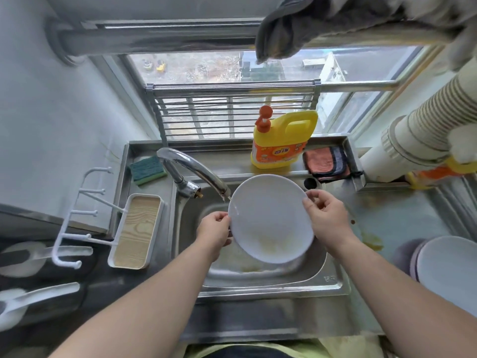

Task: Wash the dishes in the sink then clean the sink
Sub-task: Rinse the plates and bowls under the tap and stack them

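A white plate [269,218] is held over the sink [260,275], tilted with its face toward the person, most likely so the yellowish residue at its six o'clock edge can be seen and water can run off into the basin rather than onto the surface [402,218]. The left hand [215,232] grips the rim at nine o'clock, fingers curled behind it. The right hand [326,215] pinches the rim at about two o'clock, thumb on the face. Holding opposite edges keeps both palms off the dirty middle and lets the plate turn under the tap.

The faucet [196,171] spout ends just beside the plate's ten o'clock rim; whether water is running I cannot tell. Behind the basin, at twelve o'clock, stand a yellow detergent bottle [284,140] and a folded cloth [326,162], with a green sponge [147,169] at ten o'clock, all within reach for scrubbing. More white plates [449,267] sit at three o'clock on the surface, well apart from the sink.
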The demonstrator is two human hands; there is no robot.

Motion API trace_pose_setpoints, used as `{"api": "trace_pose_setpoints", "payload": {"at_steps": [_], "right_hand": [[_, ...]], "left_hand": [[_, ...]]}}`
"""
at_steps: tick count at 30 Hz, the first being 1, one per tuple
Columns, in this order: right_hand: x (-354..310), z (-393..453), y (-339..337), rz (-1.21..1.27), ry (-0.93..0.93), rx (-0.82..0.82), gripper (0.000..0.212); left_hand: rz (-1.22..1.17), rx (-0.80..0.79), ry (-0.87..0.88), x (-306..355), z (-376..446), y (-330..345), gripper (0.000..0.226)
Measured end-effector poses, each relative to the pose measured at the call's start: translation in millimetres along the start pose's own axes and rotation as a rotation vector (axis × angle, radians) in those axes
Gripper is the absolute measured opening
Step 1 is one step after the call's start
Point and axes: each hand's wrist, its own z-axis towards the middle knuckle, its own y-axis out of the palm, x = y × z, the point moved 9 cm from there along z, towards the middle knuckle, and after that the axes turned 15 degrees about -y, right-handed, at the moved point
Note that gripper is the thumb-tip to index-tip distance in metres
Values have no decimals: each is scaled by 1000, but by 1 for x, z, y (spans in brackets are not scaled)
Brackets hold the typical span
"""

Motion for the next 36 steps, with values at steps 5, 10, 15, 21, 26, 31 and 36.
{"api": "trace_pose_setpoints", "payload": {"at_steps": [5, 10, 15, 21, 26, 31, 36], "right_hand": [[8, -3, -1, 80, 44, 85, 7], [24, -9, 30, 146, 143, 84, 7], [42, -9, 66, 175, 226, 110, 4], [24, -3, 80, 220, 224, 198, 15], [7, 10, 57, 98, 150, 241, 21], [-4, 17, 30, 82, 81, 244, 22], [-14, 20, 13, 39, 28, 273, 21]], "left_hand": [[-72, 25, 93, 26, -8, -8, 12], [-139, 54, 213, 48, -16, -36, 13], [-212, 75, 334, 66, -26, -63, 8], [-281, 42, 368, 73, -28, -66, 9], [-310, 14, 308, 69, -18, -52, 11], [-330, -3, 215, 59, -6, -31, 13], [-345, -40, 150, 54, -1, -14, 14]]}}
